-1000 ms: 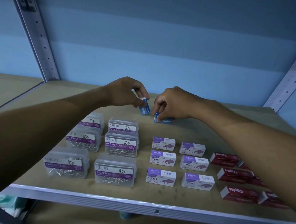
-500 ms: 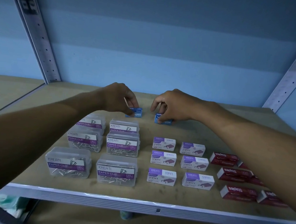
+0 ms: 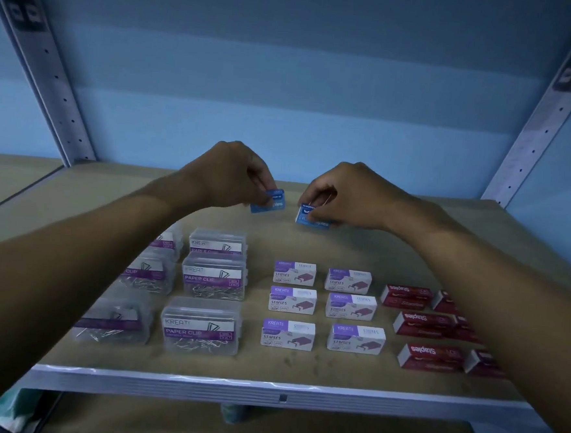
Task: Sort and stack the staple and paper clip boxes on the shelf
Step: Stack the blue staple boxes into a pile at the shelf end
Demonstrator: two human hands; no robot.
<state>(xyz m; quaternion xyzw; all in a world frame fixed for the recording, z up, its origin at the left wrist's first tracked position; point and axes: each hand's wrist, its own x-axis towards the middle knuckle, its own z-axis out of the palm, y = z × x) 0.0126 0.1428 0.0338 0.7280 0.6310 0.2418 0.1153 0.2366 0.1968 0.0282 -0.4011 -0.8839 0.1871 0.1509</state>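
Note:
Both my hands reach to the back of the shelf board [image 3: 393,251]. My left hand [image 3: 233,175] pinches a small blue staple box [image 3: 271,202] and holds it tilted just above the board. My right hand [image 3: 349,197] grips a second blue staple box [image 3: 306,216], which seems to sit on another blue box beneath it. In front stand several clear paper clip boxes [image 3: 202,325] on the left, several white-and-purple staple boxes [image 3: 289,333] in the middle, and several red staple boxes [image 3: 431,356] on the right, partly hidden by my right forearm.
Grey perforated uprights [image 3: 532,142] frame the shelf at the back left and right, against a blue wall. The metal front edge [image 3: 282,393] runs across the bottom. A lower shelf shows below, with something pale at the bottom left.
My left hand has lifted its blue box a little off the board and tilted it. My right hand stays on its blue box in the same spot.

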